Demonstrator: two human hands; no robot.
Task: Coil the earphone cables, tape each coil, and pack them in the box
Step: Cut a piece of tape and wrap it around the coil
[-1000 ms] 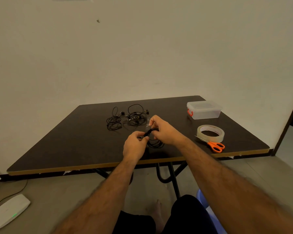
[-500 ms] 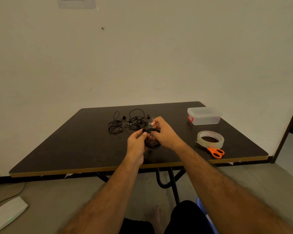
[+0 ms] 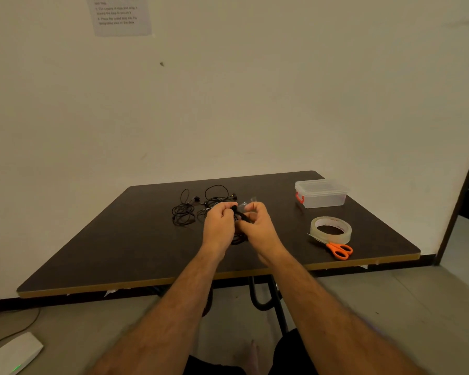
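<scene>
Both my hands hold one black coiled earphone cable (image 3: 239, 237) above the middle of the dark table (image 3: 119, 250). My left hand (image 3: 219, 226) pinches the top of the coil. My right hand (image 3: 256, 226) grips it too, with a clear strip of tape (image 3: 245, 204) at its fingertips. Two more black earphone cables lie loose behind my hands: one (image 3: 184, 211) to the left, one (image 3: 216, 194) partly hidden by my left hand. The clear plastic box (image 3: 321, 193) with a red latch stands at the back right, lid on.
A roll of clear tape (image 3: 331, 230) lies on the right of the table, orange-handled scissors (image 3: 339, 249) just in front of it near the edge. A white device (image 3: 11, 355) and a cable lie on the floor at the left. A paper sheet (image 3: 119, 14) hangs on the wall.
My hands have lifted the coil a little and drawn closer together, and the tape strip shows at my right fingertips. The view has tilted upward.
</scene>
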